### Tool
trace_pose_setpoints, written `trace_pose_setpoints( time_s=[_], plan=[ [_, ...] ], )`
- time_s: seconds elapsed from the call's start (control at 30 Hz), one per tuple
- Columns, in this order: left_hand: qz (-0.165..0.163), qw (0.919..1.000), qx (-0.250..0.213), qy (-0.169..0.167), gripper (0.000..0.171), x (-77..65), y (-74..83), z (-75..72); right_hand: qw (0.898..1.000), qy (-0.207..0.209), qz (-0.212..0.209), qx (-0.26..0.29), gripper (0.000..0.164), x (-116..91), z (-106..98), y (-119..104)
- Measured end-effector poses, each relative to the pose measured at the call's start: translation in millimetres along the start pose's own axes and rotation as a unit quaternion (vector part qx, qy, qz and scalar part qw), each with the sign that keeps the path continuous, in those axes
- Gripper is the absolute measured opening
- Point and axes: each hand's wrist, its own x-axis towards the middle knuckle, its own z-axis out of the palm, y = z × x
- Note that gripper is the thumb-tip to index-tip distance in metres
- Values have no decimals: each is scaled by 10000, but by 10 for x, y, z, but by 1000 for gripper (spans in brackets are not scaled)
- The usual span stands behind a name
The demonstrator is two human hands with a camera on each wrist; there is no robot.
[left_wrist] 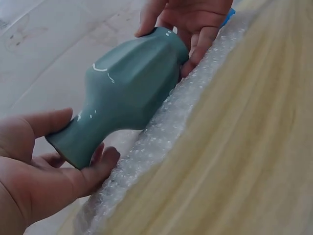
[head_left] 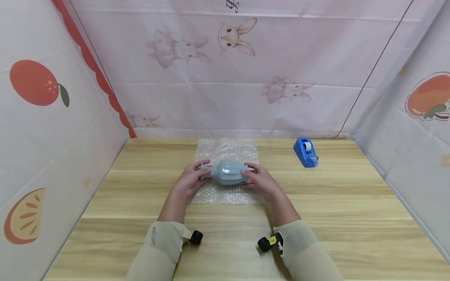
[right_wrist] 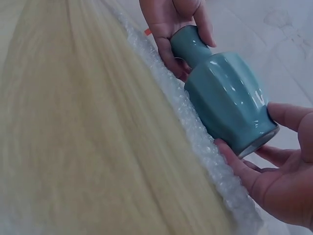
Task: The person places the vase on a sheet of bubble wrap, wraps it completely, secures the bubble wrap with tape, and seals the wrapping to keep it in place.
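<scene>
One grey-blue vase (head_left: 230, 173) lies on its side over the middle of one sheet of bubble wrap (head_left: 226, 196), blocking sight of that part; whether the two touch cannot be told. The left hand (head_left: 188, 179), at nine o'clock from the vase, grasps the neck end, thumb above and fingers beneath. The right hand (head_left: 263, 182), at three o'clock, grasps the base end likewise.

One blue tape dispenser (head_left: 304, 154), carrying one roll of tape (head_left: 307, 146), stands on the wooden tabletop (head_left: 351, 218) between two and three o'clock, apart from the sheet. Of two black devices at the cuffs, the left device (head_left: 195, 237) sits at seven o'clock and the right device (head_left: 264, 244) at five. At twelve o'clock, one pink cloth (head_left: 218, 105) with four rabbit prints bounds the table's far edge.

The right wrist view shows the pale underside edge (right_wrist: 259, 143) of the base, and the left wrist view the mouth's dark rim (left_wrist: 63, 155); the head view gives neither clearly. The head view alone shows the dispenser whole.
</scene>
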Motion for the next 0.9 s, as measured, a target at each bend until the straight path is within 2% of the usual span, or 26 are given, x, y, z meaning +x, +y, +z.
trace_pose_setpoints(
  time_s=[0.2,0.33,0.6,0.9],
  plan=[
    [-184,9992,334,82,54,3,-17,-12,9999,-42,-39,-105,56,21,-25,45],
    [-147,9976,661,155,52,-7,9,4,9996,-1,-46,-291,56,18,-30,49],
    [179,9928,1121,386,50,-5,5,3,9983,-26,66,-577,59,31,-51,53],
    [956,9847,1233,771,43,-11,21,56,9971,-116,-11,-747,61,26,-71,65]
  ],
)
